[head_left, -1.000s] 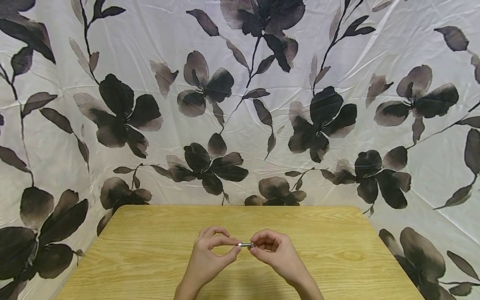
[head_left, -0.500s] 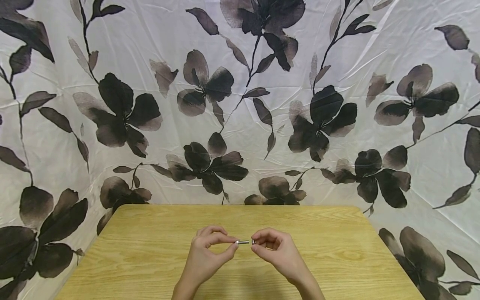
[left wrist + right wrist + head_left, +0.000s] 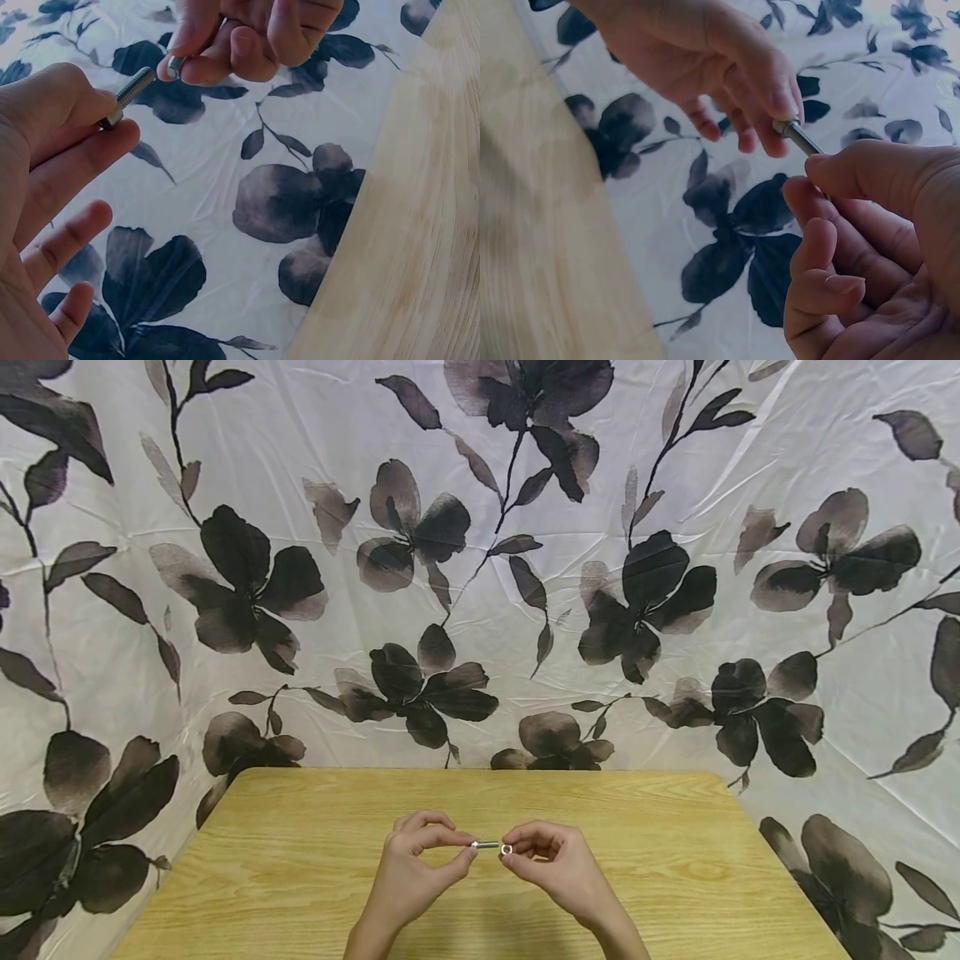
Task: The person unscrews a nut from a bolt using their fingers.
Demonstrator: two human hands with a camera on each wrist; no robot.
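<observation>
A silver bolt (image 3: 487, 844) lies level between the two hands, its threaded end pointing right. My left hand (image 3: 420, 864) pinches the bolt's head between thumb and index finger, the other fingers spread. In the left wrist view the threads of the bolt (image 3: 135, 88) stand out clearly. Just off the bolt's tip, a small metal nut (image 3: 507, 850) is pinched by thumb and index finger of my right hand (image 3: 551, 864); its hole shows in the head view. In the right wrist view my right thumb and fingers hide the nut.
Both hands are above a light wood-grain table (image 3: 300, 827). Behind and beside it hangs a white cloth (image 3: 525, 635) printed with dark flowers.
A second ago the nut was at the bolt's end; the two have come apart, the bolt shifting slightly left. The nut has since turned in the right fingers, its hole now facing the head camera.
</observation>
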